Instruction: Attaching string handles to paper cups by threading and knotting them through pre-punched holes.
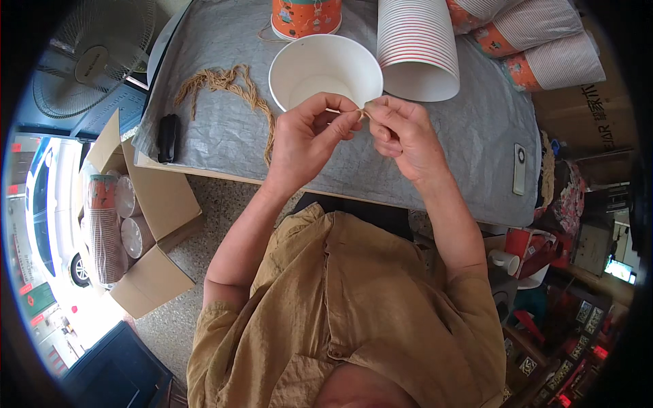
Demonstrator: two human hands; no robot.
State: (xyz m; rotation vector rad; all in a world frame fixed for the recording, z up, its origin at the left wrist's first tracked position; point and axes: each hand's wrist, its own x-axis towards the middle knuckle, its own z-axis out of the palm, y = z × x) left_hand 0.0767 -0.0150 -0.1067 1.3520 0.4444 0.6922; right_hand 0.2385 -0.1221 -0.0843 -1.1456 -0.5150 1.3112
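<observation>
Closely pinched, the grip of both hands meets at the near rim of a white paper bucket (325, 71): the left hand (306, 139) and right hand (405, 136) each close thumb and forefinger on a short piece of tan cord (343, 111), their fingertips touching. The bucket stands open-mouthed on the grey-covered worktop (224, 136), just beyond the knuckles.

From this hold, the thin cord could slip out of the fingers, since so little of it shows between them; a hard pull might also crease the soft paper rim or tip the light bucket toward the worktop edge.

Around it, a bundle of tan cords (228, 85) lies to the left, with a black hand tool (169, 136) near the edge. A sleeve of nested striped cups (416, 44) lies on its side just right of the bucket, close enough to crowd the right hand, and an orange printed bucket (306, 17) stands behind. More stacked cups (537, 47) lie at the far right. A cardboard box of cups (129, 224) sits on the floor, below a fan (92, 58).
</observation>
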